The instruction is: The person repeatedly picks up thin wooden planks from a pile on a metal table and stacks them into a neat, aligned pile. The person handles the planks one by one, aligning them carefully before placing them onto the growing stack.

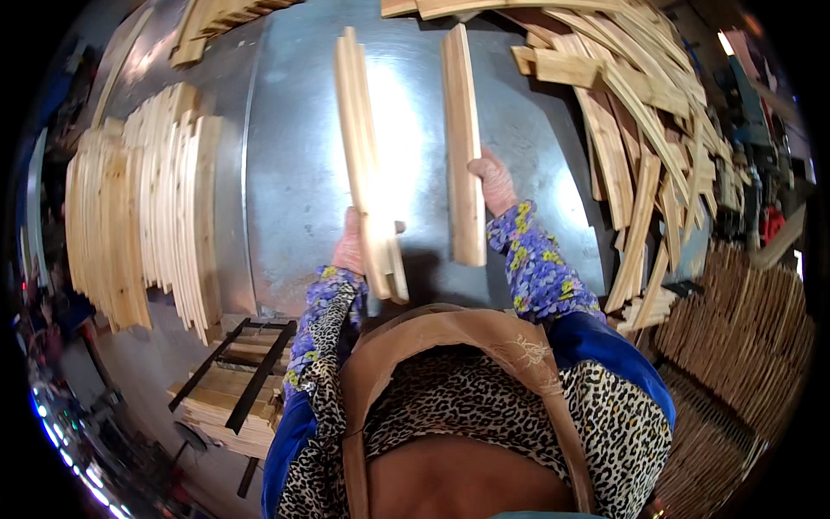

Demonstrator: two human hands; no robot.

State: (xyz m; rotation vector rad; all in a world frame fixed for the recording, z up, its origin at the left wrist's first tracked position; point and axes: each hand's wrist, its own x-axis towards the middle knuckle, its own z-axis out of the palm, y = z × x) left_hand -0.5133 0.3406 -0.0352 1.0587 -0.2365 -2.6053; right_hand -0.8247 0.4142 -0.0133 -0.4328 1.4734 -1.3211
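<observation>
My left hand [349, 248] is closed round a pair of narrow wooden slats [361, 164], held lengthwise above the metal tabletop [294, 121]. The slats lie against each other and their near ends spread slightly apart. A little to the right, my right hand [494, 180] grips a single wooden board [464, 147] by its right edge, thumb on top. This board runs nearly parallel to the slats, with a strip of shiny metal showing between them. The fingers of both hands are partly hidden under the wood.
Stacked slats [143, 208] stand in rows on the left of the table. A loose heap of wooden strips [640, 112] covers the right side. More wood lies on a black-barred rack [233, 381] at lower left. Bundled strips [743, 337] are piled at lower right.
</observation>
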